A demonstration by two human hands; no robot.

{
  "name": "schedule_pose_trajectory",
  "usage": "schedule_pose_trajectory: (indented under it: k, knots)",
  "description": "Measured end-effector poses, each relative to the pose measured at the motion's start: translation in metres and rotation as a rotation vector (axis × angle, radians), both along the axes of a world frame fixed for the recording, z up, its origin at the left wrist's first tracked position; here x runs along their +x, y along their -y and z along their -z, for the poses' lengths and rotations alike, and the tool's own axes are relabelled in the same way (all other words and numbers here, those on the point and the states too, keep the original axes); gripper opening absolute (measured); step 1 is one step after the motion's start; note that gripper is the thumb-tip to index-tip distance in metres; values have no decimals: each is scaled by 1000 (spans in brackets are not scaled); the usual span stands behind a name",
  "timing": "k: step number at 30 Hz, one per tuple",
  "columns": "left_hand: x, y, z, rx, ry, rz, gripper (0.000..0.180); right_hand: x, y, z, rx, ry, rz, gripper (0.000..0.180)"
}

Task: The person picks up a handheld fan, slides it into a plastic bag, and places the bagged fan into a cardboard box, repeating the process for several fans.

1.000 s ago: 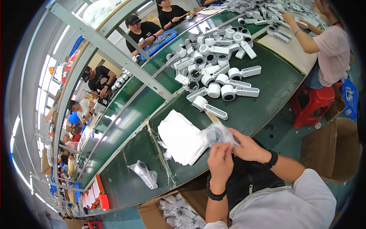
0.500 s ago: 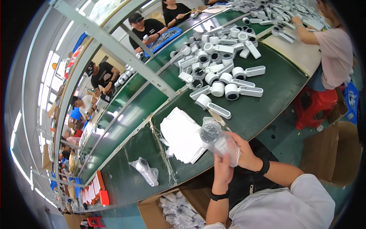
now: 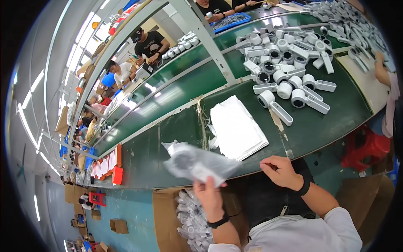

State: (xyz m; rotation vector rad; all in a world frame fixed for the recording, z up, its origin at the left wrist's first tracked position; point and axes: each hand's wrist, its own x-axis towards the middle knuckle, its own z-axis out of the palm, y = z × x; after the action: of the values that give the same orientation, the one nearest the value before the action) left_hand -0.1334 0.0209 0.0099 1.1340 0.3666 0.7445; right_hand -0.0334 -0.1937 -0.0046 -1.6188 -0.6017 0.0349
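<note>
My left hand (image 3: pixel 209 200) grips a white handheld device (image 3: pixel 203 171) in a clear plastic bag, with a round head and a straight handle. It is raised over the table's near edge, slightly blurred by motion. Behind it, mostly hidden, another clear bag (image 3: pixel 170 145) lies on the table. My right hand (image 3: pixel 282 171) is at the table edge, apart from the bag, fingers curled and nothing visible in them. Just beyond the hands lies a stack of flat white bags or sheets (image 3: pixel 237 128). Unbagged white devices with round heads (image 3: pixel 284 90) are piled farther right.
Below my left hand stands a cardboard box (image 3: pixel 166 218) holding many bagged devices (image 3: pixel 194 222). Orange-red trays (image 3: pixel 116 161) with white cards sit at the left end. A metal frame post (image 3: pixel 216 54) rises from the table. Co-workers sit across and at the right, beside a red stool (image 3: pixel 366 147).
Both hands were on the bagged device; now only my left holds it, moved leftward. My right hand has let go and drawn away to the right. The view has shifted left.
</note>
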Motion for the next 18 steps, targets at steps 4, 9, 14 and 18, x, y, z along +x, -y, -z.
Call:
schedule_pose_trajectory:
  k: [4,9,14,18]
  knots:
    - [-38,-80,-20,314,-298,-553,25,17,4,17,-125,-48,-22,14]
    - [-44,-154,-4,410,-562,-768,38,24,4,30,-89,-94,11,14]
    - [-29,-202,51,800,-786,-864,51,24,4,32,-95,-124,15,13]
    - [-12,-194,52,760,-808,-802,47,26,6,33,-113,-142,14,13]
